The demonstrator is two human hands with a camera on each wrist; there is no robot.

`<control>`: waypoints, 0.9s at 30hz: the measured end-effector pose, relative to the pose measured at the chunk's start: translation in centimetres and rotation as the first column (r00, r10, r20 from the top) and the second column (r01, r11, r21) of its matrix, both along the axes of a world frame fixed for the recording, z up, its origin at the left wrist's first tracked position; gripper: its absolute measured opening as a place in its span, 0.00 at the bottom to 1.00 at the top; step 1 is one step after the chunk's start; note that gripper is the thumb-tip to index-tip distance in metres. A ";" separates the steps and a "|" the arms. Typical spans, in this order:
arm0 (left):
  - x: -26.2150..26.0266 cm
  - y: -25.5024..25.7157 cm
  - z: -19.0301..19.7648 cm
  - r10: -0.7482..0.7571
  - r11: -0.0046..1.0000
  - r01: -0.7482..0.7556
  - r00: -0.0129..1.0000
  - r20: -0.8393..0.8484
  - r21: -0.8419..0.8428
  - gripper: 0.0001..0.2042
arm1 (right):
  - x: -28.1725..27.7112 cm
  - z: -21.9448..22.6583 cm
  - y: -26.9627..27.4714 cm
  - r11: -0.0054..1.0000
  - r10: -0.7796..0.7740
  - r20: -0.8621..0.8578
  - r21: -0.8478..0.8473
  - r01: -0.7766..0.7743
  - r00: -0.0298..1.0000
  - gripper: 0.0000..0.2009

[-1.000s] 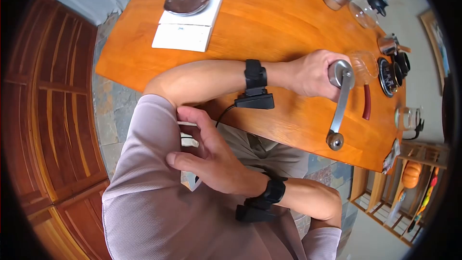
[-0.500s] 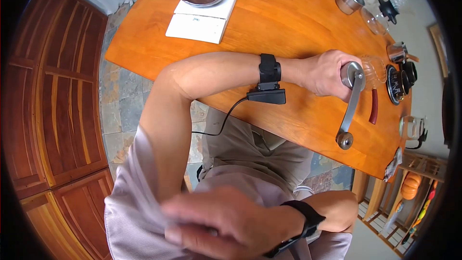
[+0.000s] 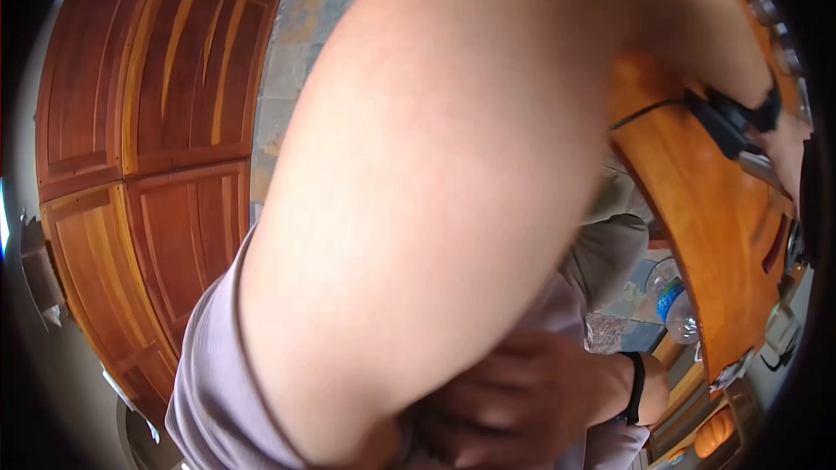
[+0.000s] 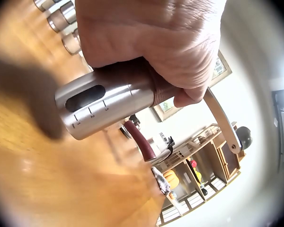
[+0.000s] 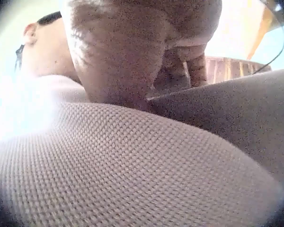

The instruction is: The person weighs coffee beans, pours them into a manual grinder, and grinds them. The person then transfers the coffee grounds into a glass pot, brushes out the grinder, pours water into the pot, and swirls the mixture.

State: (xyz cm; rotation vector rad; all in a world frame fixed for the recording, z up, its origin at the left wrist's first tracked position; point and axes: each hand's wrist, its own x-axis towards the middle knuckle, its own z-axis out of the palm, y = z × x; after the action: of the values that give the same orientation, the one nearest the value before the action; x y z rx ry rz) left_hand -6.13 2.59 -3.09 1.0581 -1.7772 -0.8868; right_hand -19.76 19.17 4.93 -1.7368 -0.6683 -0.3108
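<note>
My left hand (image 4: 146,33) grips a hand coffee grinder (image 4: 116,104) with a steel body, a brown band and a small dark window beside number marks. The grinder's crank (image 4: 222,118) sticks out past the hand and ends in a dark knob (image 4: 244,138). Over the table in the head view, the left hand (image 3: 791,152) is at the far right edge. My bare left upper arm (image 3: 418,191) fills the middle there. My right hand (image 3: 514,400), blurred, is at the underside of that arm, by the bunched sleeve (image 3: 213,365). In the right wrist view, the right hand (image 5: 123,56) pinches the textured shirt fabric (image 5: 132,165); its fingertips are hidden.
The wooden table (image 3: 705,235) curves along the right. Past the grinder are a dark red handle (image 4: 139,140) and metal cups (image 4: 61,19). A plastic bottle (image 3: 675,309) is below the table edge. Wooden cabinets (image 3: 87,61) stand at left, a shelf (image 4: 208,170) beyond the table.
The head view has swung toward the left shoulder, so the upper arm now hides most of the table. The right hand has pulled the left sleeve up the arm. The left hand keeps the grinder.
</note>
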 end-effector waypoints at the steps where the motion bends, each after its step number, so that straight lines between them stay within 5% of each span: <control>1: 0.0 0.4 -0.6 0.012 1.000 -0.012 1.000 -0.008 0.022 0.17 | 0.2 -1.0 0.2 1.000 0.011 0.000 0.011 -0.011 1.000 0.09; 7: 0.5 2.7 -2.2 0.105 0.989 -0.100 0.994 -0.037 0.110 0.17 | 0.0 -2.1 1.6 0.999 0.010 0.074 0.031 -0.012 0.997 0.10; 27: -7.3 1.1 -1.0 0.083 0.964 -0.029 0.977 -0.197 0.266 0.19 | -3.3 -0.3 1.1 0.949 -0.302 0.267 -0.004 0.314 0.915 0.16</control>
State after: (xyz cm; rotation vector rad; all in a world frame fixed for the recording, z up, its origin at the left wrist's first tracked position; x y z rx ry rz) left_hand -13.43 3.66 -4.06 1.1314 -1.4778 -1.1757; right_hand -23.04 20.26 4.66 -1.8645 -0.5915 -0.7625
